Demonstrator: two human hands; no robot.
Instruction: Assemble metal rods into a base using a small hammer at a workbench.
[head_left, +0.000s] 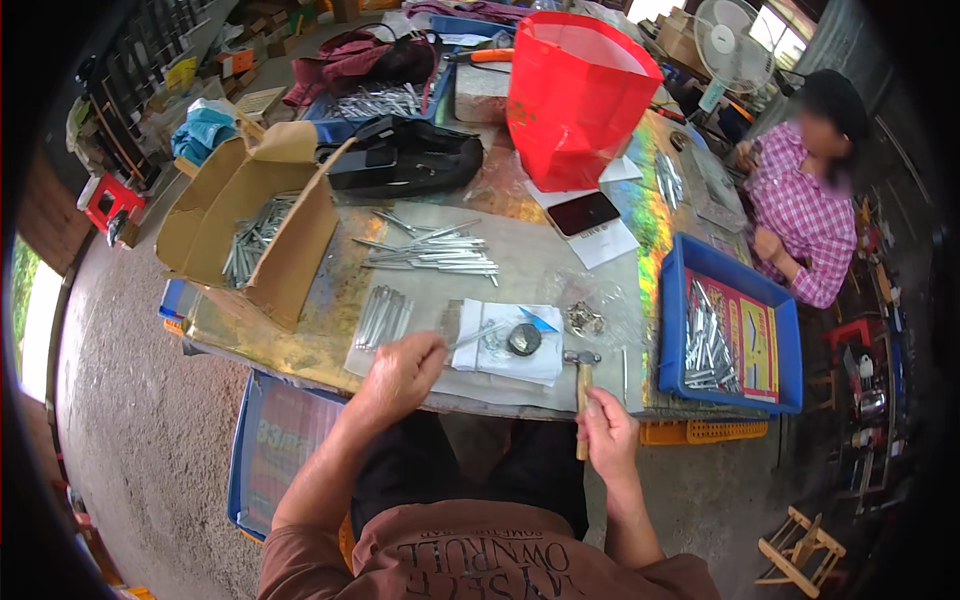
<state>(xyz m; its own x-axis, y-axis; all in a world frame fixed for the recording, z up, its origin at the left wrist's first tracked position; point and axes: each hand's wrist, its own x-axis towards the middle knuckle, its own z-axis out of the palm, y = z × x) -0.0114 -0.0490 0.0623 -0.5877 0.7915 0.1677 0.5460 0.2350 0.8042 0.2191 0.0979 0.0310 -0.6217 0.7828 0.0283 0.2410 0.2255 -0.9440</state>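
My left hand (405, 372) is closed on a thin metal rod (478, 333), which reaches over a white folded pad (510, 368). On that pad sit a dark round block (523, 339) and a small blue triangular piece (538, 319). My right hand (608, 432) grips a hammer (584, 378) by its wooden handle, the steel head lying near the pad's right edge. Slim metal rods (384, 318) lie side by side left of the pad, and a looser pile of rods (430, 250) is behind. Small metal parts (583, 319) rest on clear plastic; one rod (625, 374) lies alone right of the hammer.
A cardboard box (320, 235) of metal pieces stands left; a blue crate (672, 330) with rods stands right. Farther back are a black bag (430, 160), a phone (583, 214) and a red bag (570, 110). A person (810, 200) in a checked shirt sits at the right.
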